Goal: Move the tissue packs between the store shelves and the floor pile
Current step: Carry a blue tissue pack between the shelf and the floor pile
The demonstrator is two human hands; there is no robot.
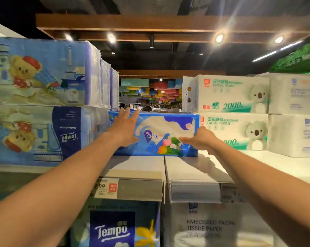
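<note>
The blue pack with the cat on it sits on the top shelf, a little back from the front edge. It is tucked between the bear packs on our left and the koala packs on our right, and it looks like it touches both. Our left hand lies flat on its front, fingers straight and reaching up to its top edge. Our right hand lies on the lower right part, fingers straight and pointing across. Neither hand is wrapped round the pack.

We think the pack could slip. Its wrapper looks shiny and smooth, and flat hands only press, they do not hold. If we pull it out like this, it may slide off the edge and fall past the price tag. It may also rub the bear packs, which are stacked two high and could tip. The pack looks soft, so a hard squeeze could dent it.
</note>
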